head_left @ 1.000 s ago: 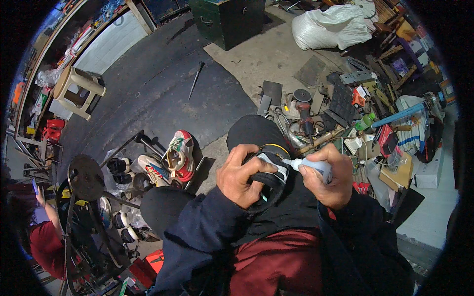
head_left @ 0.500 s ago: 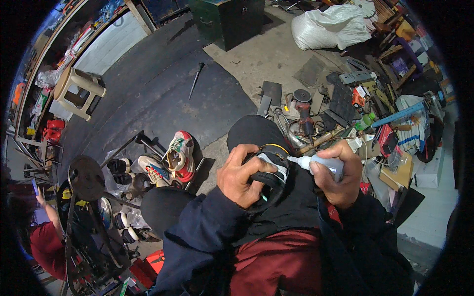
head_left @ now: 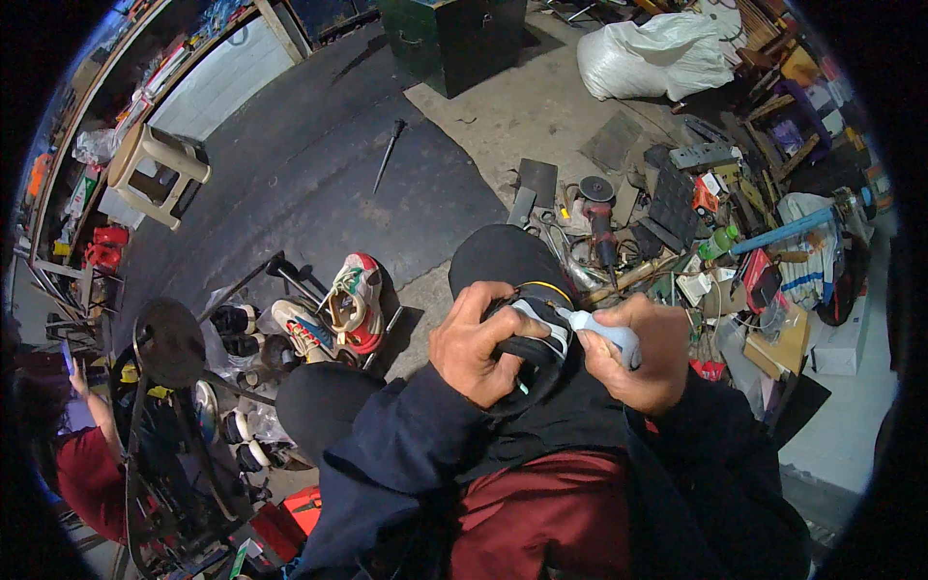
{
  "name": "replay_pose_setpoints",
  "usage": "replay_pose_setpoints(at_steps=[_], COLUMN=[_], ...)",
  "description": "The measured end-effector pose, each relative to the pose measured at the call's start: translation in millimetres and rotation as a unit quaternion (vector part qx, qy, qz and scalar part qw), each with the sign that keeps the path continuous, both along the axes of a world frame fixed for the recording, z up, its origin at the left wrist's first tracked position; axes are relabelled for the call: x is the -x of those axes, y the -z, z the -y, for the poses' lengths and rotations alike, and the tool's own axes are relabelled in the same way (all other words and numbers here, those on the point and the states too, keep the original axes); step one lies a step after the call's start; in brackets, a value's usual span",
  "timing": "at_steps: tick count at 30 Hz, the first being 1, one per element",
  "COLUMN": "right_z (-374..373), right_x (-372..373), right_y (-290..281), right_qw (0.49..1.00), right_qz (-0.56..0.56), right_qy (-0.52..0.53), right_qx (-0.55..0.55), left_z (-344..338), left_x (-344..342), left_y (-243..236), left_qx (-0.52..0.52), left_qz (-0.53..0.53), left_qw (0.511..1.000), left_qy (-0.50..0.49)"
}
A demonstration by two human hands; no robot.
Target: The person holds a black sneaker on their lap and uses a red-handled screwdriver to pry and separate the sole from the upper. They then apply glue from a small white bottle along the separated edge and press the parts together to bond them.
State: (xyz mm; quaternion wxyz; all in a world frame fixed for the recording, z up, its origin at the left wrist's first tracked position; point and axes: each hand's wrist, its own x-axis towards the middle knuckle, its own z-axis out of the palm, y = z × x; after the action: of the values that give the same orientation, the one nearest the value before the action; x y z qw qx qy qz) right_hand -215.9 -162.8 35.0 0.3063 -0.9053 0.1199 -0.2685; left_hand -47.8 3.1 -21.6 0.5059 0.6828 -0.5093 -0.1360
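Note:
My left hand (head_left: 477,348) is closed around a black shoe (head_left: 547,362) with white and grey stripes, held against my dark-clad right leg. Its fingers curl over the edge of the shoe, and part of the shoe is hidden beneath them. In my right hand (head_left: 638,353) is a small whitish squeeze bottle (head_left: 614,338) with a narrow nozzle. The nozzle points left and meets the shoe's upper edge; whether anything comes out is too small to tell. A thin yellow band (head_left: 541,287) lies just above the shoe.
Left of my knees are a red-and-white sneaker (head_left: 356,307) and several other shoes. An angle grinder (head_left: 599,217) lies among tools and scraps at right. A round-topped metal stand (head_left: 169,340) and another person's maroon sleeve (head_left: 92,483) are at lower left. A beige stool (head_left: 159,174) stands farther off.
My right hand has moved slightly left and tilted the bottle, bringing its nozzle onto the shoe's edge. The left hand keeps its hold on the shoe.

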Motion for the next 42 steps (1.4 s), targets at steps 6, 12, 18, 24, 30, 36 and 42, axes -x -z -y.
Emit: replay_pose_setpoints(at_steps=[6, 12, 18, 24, 30, 36, 42], right_z=[1, -3, -5, -3, -3, -1, -1], right_x=[-3, -14, -15, -12, -10, -5, -6], right_y=[2, 8, -5, -20, -22, -21, -15], right_qw=[0.998, 0.996, 0.997, 0.996, 0.996, 0.987, 0.987], right_qz=[-0.015, -0.03, -0.067, -0.081, -0.076, -0.029, -0.057], right_qy=[-0.027, -0.011, 0.025, 0.008, 0.036, 0.065, 0.063], right_qx=[0.061, 0.079, 0.032, 0.029, -0.021, -0.146, -0.135], left_z=[2, 0, 0, 2, 1, 2, 4], left_x=[2, 1, 1, 6, 6, 4, 3], left_y=[2, 2, 1, 2, 2, 4, 5], left_qx=[0.002, 0.003, 0.014, 0.006, 0.016, 0.02, 0.024], left_qz=[0.001, 0.005, 0.013, 0.015, 0.026, 0.006, 0.017], left_qw=[1.0, 1.0, 1.0, 1.0, 0.999, 1.0, 1.0], left_qy=[-0.005, -0.015, -0.009, -0.007, -0.013, -0.008, -0.005])
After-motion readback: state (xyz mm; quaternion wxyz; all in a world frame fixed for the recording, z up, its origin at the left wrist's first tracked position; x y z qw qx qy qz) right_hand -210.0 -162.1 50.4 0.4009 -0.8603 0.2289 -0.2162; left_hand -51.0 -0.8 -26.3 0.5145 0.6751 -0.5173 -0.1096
